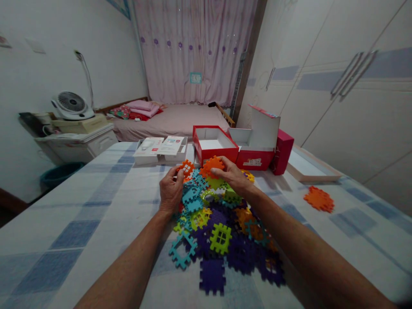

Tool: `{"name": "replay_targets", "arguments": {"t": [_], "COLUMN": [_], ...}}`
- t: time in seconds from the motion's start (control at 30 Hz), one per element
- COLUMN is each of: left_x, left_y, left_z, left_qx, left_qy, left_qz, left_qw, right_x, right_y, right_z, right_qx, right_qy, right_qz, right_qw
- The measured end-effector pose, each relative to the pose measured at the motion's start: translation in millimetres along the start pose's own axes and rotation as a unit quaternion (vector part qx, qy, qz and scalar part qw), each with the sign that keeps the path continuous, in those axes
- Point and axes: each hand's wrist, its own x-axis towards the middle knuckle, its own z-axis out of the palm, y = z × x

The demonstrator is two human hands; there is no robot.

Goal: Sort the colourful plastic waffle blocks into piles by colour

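Observation:
My left hand (171, 189) is closed on an orange window-shaped interlocking piece (187, 170) at the far side of the pile. Just to its right, my right hand (230, 173) pinches a solid orange interlocking piece (210, 166) between thumb and fingers. Below both hands spreads a heap of toothed plastic pieces. It includes a dark purple square (212, 275), a lime green window piece (220, 238) and a teal frame piece (183, 250). Several orange pieces (318, 199) lie together apart from the heap, at the right.
Behind the heap stand an open red box (215, 153), another red box (256, 160) with its lid raised, and white trays with papers (161, 151). A shallow box lid (310, 169) lies at the right. Beyond the table are a bed (174, 121) and a fan (72, 105).

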Motion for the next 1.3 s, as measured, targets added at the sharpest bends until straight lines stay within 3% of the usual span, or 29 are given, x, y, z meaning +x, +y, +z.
{"name": "replay_targets", "arguments": {"t": [0.27, 0.4, 0.6, 0.83, 1.0, 1.07, 1.13, 1.23, 1.3], "left_x": [-9, -5, -3, -8, -10, -11, -10, -6, -2], "left_y": [13, 9, 5, 11, 17, 19, 18, 10, 2], "left_z": [5, 4, 4, 4, 0, -3, -6, -9, -11], "left_qx": [-0.062, -0.078, -0.064, -0.121, -0.116, -0.079, -0.033, 0.026, 0.057], "left_qy": [-0.038, -0.016, -0.013, -0.081, -0.147, -0.167, -0.15, -0.107, -0.099], "left_qz": [0.001, -0.029, -0.037, -0.046, -0.013, 0.013, 0.055, 0.124, 0.141], "left_qw": [0.997, 0.996, 0.997, 0.988, 0.982, 0.983, 0.987, 0.986, 0.983], "right_x": [6, 4, 4, 5, -10, -23, -41, -73, -93], "right_y": [-6, -5, -4, -4, -11, -17, -20, -16, -6], "right_z": [22, 20, 23, 29, 28, 14, -14, -76, -124], "right_qx": [0.223, 0.203, 0.244, 0.263, 0.162, 0.115, 0.075, -0.02, -0.128], "right_qy": [-0.035, -0.056, -0.014, -0.017, 0.049, 0.082, 0.127, 0.216, 0.268], "right_qz": [0.084, 0.098, 0.092, 0.076, 0.049, 0.038, 0.029, 0.046, 0.082], "right_qw": [0.971, 0.973, 0.965, 0.962, 0.984, 0.989, 0.989, 0.975, 0.951]}}
